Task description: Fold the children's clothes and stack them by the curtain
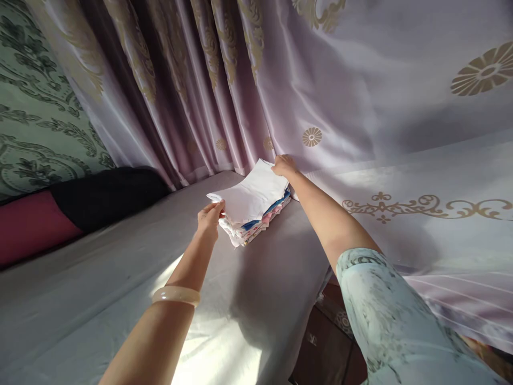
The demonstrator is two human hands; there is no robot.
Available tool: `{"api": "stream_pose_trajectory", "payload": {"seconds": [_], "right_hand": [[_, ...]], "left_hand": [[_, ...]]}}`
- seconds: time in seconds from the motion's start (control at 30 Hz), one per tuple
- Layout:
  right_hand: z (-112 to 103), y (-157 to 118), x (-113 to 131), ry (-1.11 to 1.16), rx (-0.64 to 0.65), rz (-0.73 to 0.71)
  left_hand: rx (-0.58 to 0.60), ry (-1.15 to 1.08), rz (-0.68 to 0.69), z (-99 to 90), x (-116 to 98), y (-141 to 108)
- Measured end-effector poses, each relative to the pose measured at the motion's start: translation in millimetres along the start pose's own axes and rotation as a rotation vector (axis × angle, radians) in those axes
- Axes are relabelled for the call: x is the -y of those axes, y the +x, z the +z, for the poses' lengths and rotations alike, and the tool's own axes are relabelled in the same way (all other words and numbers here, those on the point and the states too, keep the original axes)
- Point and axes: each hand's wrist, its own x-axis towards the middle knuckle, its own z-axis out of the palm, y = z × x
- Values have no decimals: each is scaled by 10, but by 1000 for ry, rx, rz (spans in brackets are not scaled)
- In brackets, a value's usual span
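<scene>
A folded white cloth lies over a stack of folded fabrics with blue, pink and patterned edges, on the grey bed sheet near the curtain. My left hand pinches the near left corner of the white cloth, its fingers closed. At the far right corner, my right hand grips the same cloth with closed fingers. The cloth's left edge is slightly raised.
A pinkish curtain with gold motifs hangs behind the stack and along the right. At the left a black and red cushion-like object rests against green patterned wallpaper. Brown boxes stand below the bed's right edge.
</scene>
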Motion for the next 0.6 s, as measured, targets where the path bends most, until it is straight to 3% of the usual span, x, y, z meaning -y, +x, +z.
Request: {"api": "stream_pose_trajectory", "payload": {"seconds": [0.27,0.6], "right_hand": [[238,-68,-51,-78,11,20],[454,-152,-87,-81,-26,6]], "left_hand": [[22,56,-93,-65,286,13],[156,157,-53,-135,324,-177]]}}
